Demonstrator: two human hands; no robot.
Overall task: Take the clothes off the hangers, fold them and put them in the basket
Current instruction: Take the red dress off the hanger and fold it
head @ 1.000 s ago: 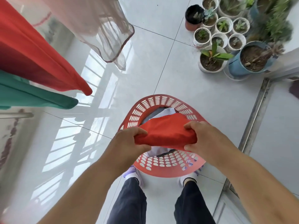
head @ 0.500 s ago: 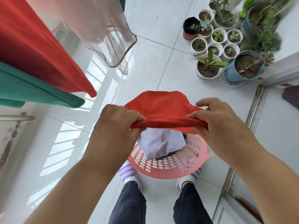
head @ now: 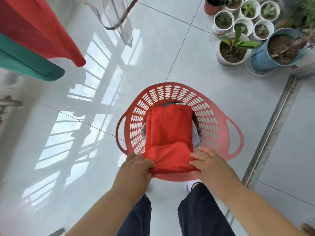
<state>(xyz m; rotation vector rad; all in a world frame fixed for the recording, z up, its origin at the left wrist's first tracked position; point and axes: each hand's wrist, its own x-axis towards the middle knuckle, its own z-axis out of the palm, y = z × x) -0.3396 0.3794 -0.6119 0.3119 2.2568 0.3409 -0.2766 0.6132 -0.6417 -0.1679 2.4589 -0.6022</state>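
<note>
A folded red garment (head: 169,132) lies in the red perforated basket (head: 211,116) on the floor, its far part down on the clothes inside and its near end lifted over the front rim. My left hand (head: 136,167) pinches the near left corner. My right hand (head: 207,163) holds the near right corner, fingers spread over the fold. A white and a blue garment show at the edges underneath. At upper left a red cloth (head: 39,29), a green cloth (head: 29,63) and a sheer pale cloth (head: 117,16) hang; their hangers are out of view.
Several potted plants (head: 233,48) and a blue pot (head: 279,50) stand at the upper right on the glossy white tiled floor. A metal door track (head: 271,133) runs diagonally on the right. My legs and white shoes are just below the basket.
The folded red garment was held up in front of me above the basket; now both hands have lowered it so most of it lies inside the basket.
</note>
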